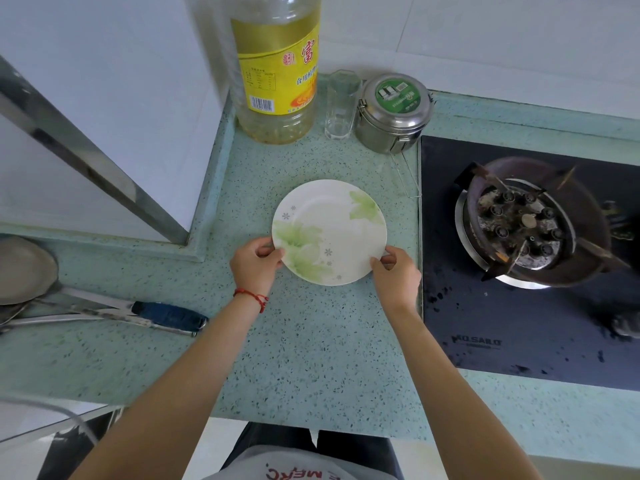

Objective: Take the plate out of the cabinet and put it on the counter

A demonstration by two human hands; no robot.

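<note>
A white plate [329,232] with pale green flower prints lies on the speckled green counter [311,341], in the middle of the view. My left hand [254,263] pinches its near left rim, a red string around the wrist. My right hand [394,271] pinches the near right rim. Both thumbs rest on top of the rim. No cabinet is in view.
A large oil bottle [277,67], a clear glass [341,105] and a steel lidded tin [393,112] stand behind the plate. A black gas hob with a burner [523,223] lies to the right. Ladles with a blue handle [166,315] lie at the left.
</note>
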